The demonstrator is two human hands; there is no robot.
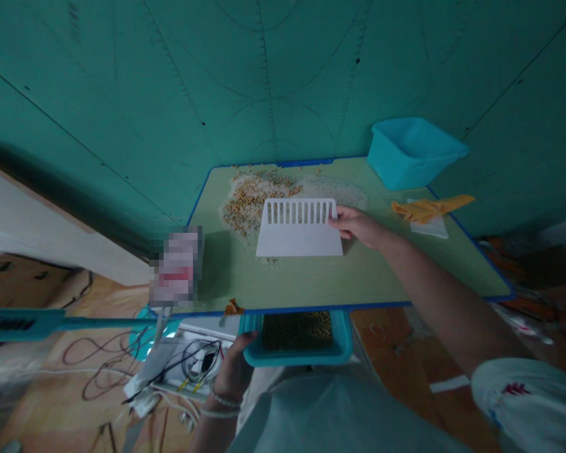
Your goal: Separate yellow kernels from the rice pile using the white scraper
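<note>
My right hand grips the right edge of a flat white scraper board with a row of slots along its far side. The board covers part of the table, against a spread of yellow beans and pale grains. Below the table's front edge, my left hand holds the left rim of a teal tray, its thumb on the rim and its other fingers hidden. Dark green grains lie in this tray, with yellow beans on the right side.
A teal bin stands at the table's back right. Near it an orange cloth lies on white paper. A blurred box is at the left edge, an orange scrap at the front. Cables lie below left.
</note>
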